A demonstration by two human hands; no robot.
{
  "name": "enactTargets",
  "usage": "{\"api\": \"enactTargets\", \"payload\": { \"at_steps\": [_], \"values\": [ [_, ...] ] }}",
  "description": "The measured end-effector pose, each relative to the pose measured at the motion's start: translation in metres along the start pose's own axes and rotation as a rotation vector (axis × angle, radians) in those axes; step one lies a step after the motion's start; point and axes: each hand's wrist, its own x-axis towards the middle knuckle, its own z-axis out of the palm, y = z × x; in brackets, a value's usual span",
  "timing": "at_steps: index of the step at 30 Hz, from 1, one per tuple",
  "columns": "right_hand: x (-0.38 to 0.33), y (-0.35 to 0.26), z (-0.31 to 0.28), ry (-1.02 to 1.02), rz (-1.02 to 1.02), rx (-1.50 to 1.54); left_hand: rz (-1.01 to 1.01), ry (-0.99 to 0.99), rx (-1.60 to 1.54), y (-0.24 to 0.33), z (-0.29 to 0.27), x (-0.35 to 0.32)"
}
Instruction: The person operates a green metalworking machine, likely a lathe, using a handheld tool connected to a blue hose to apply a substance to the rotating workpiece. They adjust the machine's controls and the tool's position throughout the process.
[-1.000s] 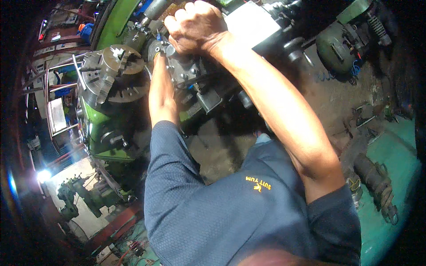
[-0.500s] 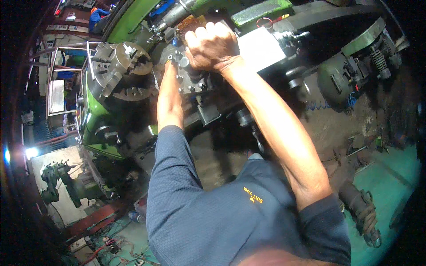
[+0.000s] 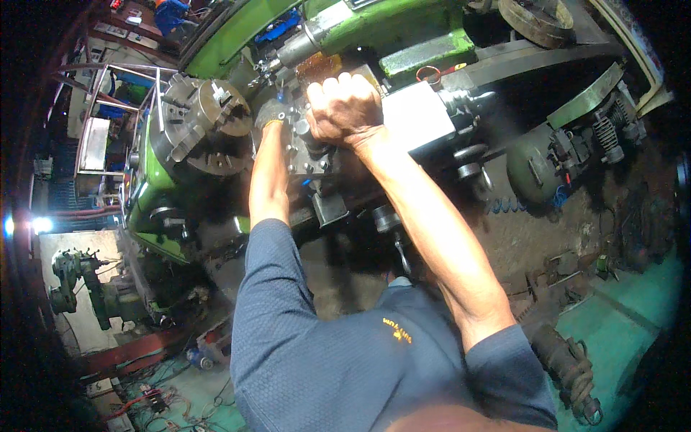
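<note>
A green lathe (image 3: pixel 338 29) runs across the top of the view, its steel chuck (image 3: pixel 205 119) at the left. My right hand (image 3: pixel 344 108) is clenched over a handle on top of the grey tool post (image 3: pixel 306 155). My left hand (image 3: pixel 272 115) reaches in beside the tool post on the chuck side; its fingers are mostly hidden behind the metal parts, so what they touch is unclear. Both forearms stretch up from my blue shirt.
A white block (image 3: pixel 416 115) sits right of the tool post. A dark green motor (image 3: pixel 536 165) stands at the right. Another machine (image 3: pixel 79 288) is on the floor at lower left, beside a bright lamp (image 3: pixel 39 225). Metal scrap (image 3: pixel 568 367) lies on the teal floor.
The view has shifted, so the lathe and both hands sit lower and further right in the picture. My right hand keeps its grip on the tool post handle.
</note>
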Motion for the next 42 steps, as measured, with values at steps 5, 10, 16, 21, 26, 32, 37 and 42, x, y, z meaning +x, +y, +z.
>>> {"api": "enactTargets", "payload": {
  "at_steps": [5,10,16,21,26,32,37,42],
  "values": [
    [0.002,-0.005,-0.002,0.027,0.014,0.04,0.126,-0.038,0.027,-0.009,0.005,0.025],
    [0.0,-0.007,0.002,0.029,0.012,0.052,0.076,-0.059,0.111,-0.007,-0.01,0.007],
    [0.0,-0.012,-0.003,0.01,0.018,0.091,0.0,-0.088,0.136,-0.015,-0.027,-0.009],
    [-0.001,-0.006,-0.003,-0.005,0.013,0.082,0.008,-0.139,-0.031,0.003,-0.023,-0.008],
    [-0.001,-0.008,-0.003,0.0,0.015,0.106,0.034,-0.118,-0.015,-0.005,-0.015,-0.004],
    [-0.001,-0.009,-0.002,0.006,0.005,0.042,-0.006,-0.116,0.082,-0.024,-0.014,0.0],
    [-0.002,-0.006,-0.004,-0.037,0.012,0.046,0.026,-0.127,0.064,-0.008,-0.018,-0.006],
    [0.0,-0.01,-0.007,-0.031,-0.001,0.064,0.054,-0.116,0.083,-0.009,-0.014,-0.008]
  ]
}}
